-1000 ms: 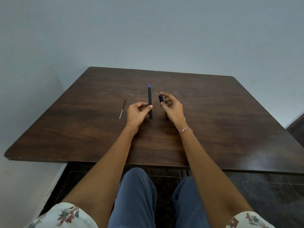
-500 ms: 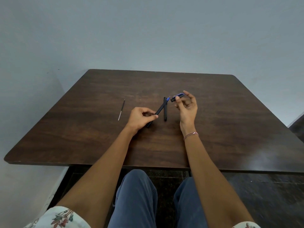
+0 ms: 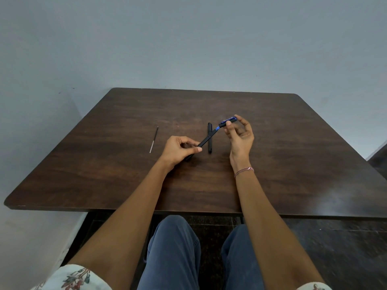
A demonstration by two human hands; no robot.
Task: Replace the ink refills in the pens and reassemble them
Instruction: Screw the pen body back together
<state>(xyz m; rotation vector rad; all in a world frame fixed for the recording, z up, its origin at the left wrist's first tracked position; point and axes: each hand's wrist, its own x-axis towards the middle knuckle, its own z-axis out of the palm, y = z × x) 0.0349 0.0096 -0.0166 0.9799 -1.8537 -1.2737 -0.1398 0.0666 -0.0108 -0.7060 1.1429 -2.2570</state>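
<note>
My left hand [image 3: 179, 149] grips the lower end of a black pen body [image 3: 206, 139], which slants up to the right and ends in a blue tip. My right hand [image 3: 239, 136] pinches a black and blue pen cap [image 3: 228, 121] between thumb and fingers, just right of that blue tip. A second black pen [image 3: 209, 143] lies flat on the dark wooden table [image 3: 293, 153], crossing under the held pen. A thin ink refill [image 3: 154, 139] lies alone on the table to the left of my left hand.
The table's front edge [image 3: 125, 209] runs just above my knees. A grey wall stands behind the table and along its left side. A dark floor shows below and to the right.
My left hand lifted the pen from lying straight to slanting right. My right hand rose off the table with the cap and now holds it by the pen's blue tip.
</note>
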